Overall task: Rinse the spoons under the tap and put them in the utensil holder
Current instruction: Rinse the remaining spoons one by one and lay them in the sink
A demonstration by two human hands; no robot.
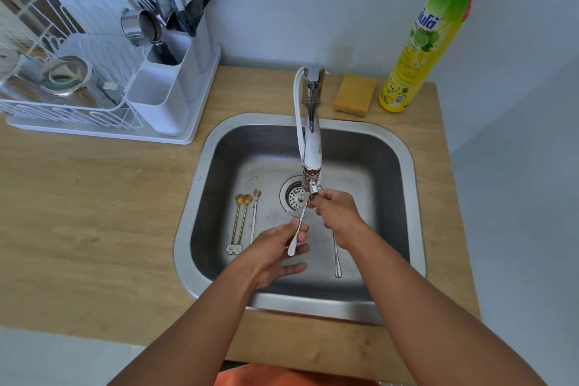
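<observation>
Over the steel sink [404,166], my left hand [275,252] holds a silver spoon [298,230] by its handle, bowl end up under the tap spout [311,163]. My right hand [336,210] closes its fingers around the spoon's bowl end right below the spout. On the sink floor to the left lie two gold spoons [239,219] with flower ends and one silver spoon [254,216]. Another silver spoon [336,257] lies to the right, partly hidden by my right wrist. The white utensil holder [163,94] stands at the back left with several forks and spoons in it.
A white wire dish rack [62,78] with a lid and dishes sits left of the holder. A yellow sponge [355,94] and a yellow-green dish soap bottle [426,41] stand behind the sink at the right. The drain strainer [293,194] is mid-sink.
</observation>
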